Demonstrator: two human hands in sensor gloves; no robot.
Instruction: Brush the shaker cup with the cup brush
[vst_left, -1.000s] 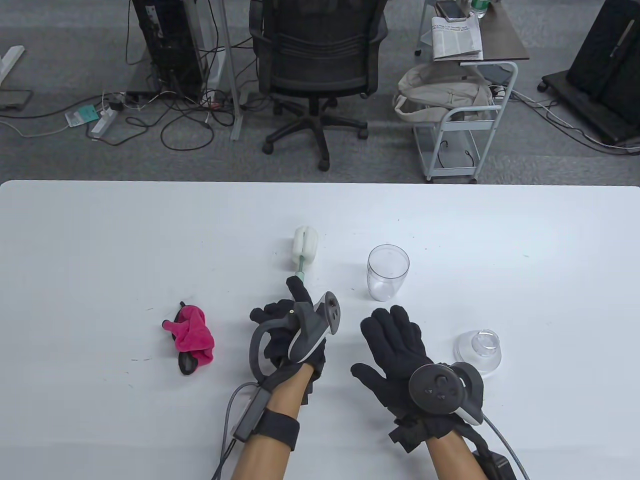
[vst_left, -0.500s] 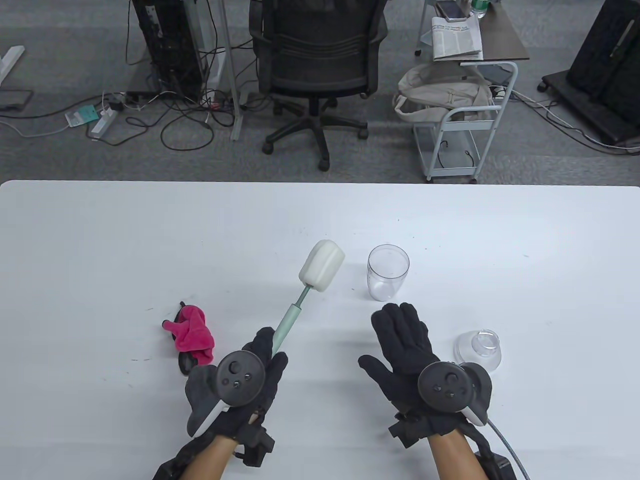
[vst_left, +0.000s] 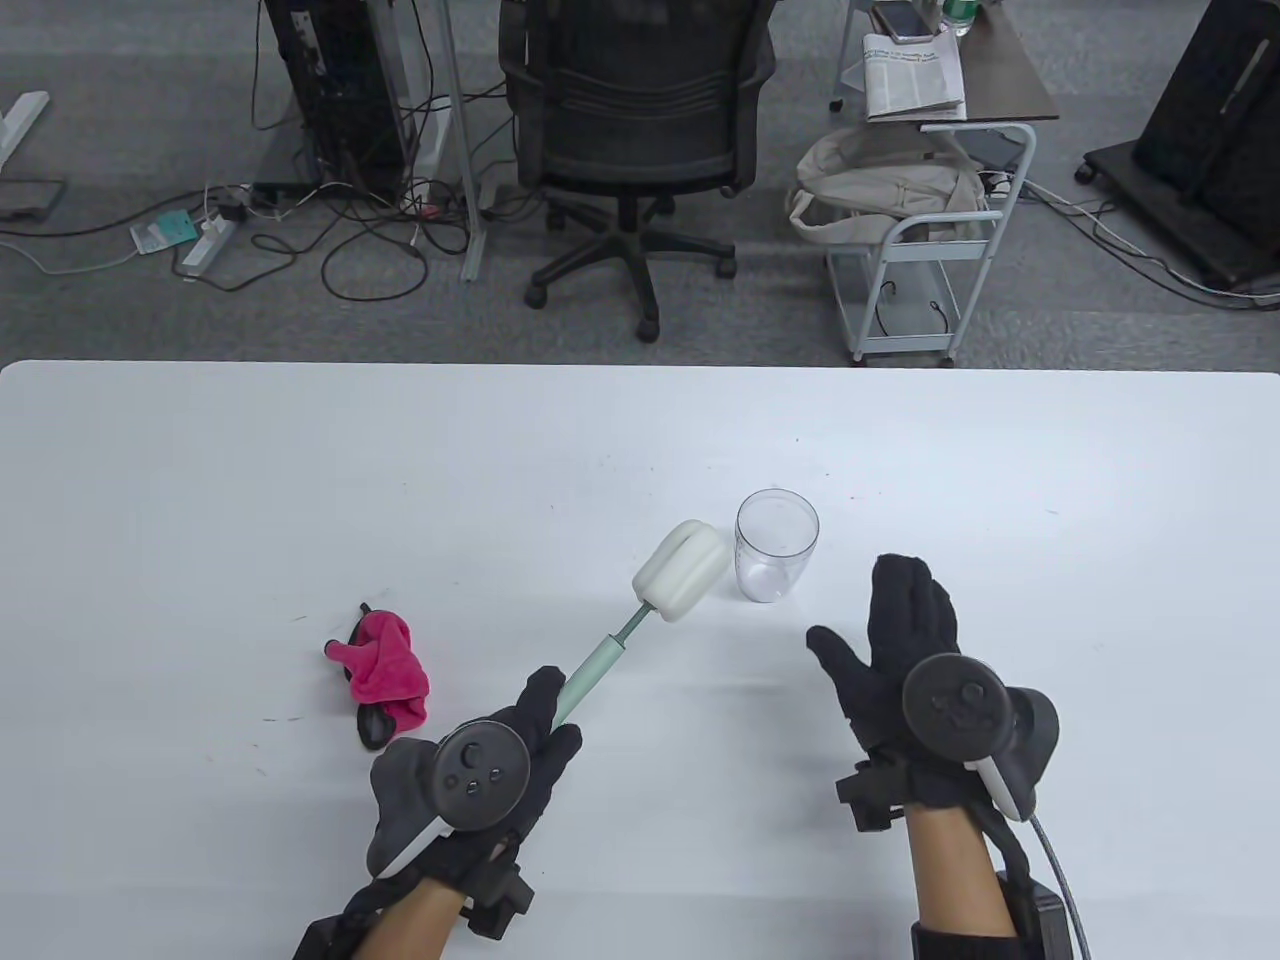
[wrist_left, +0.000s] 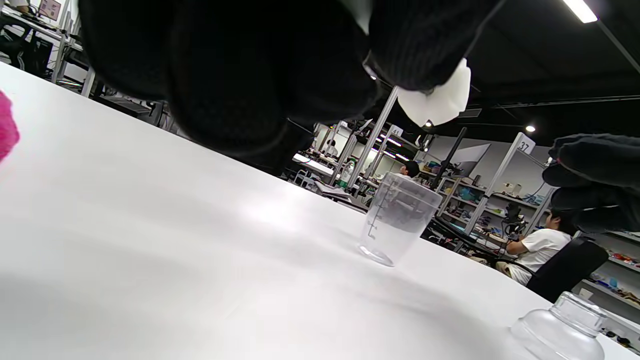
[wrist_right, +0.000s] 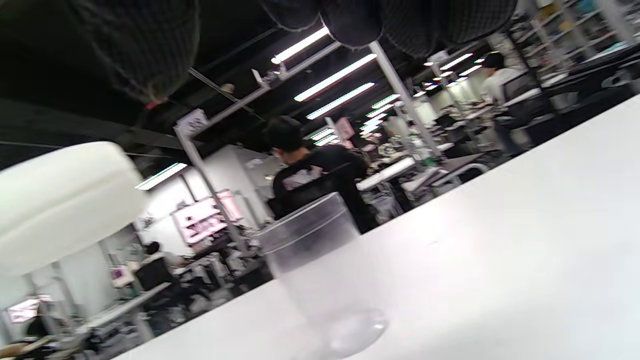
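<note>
The left hand (vst_left: 480, 770) grips the cup brush (vst_left: 640, 610) by its handle, sponge head raised just beside the cup (vst_left: 776, 545), which stands upright mid-surface (vst_left: 200, 480). The right hand (vst_left: 900, 650) hovers near the cup, fingers (vst_left: 905, 590) spread and holding nothing.

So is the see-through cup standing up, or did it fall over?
Standing up. The shaker cup sits on its base on the table with its open mouth facing up; the left wrist view shows it upright too.
</note>
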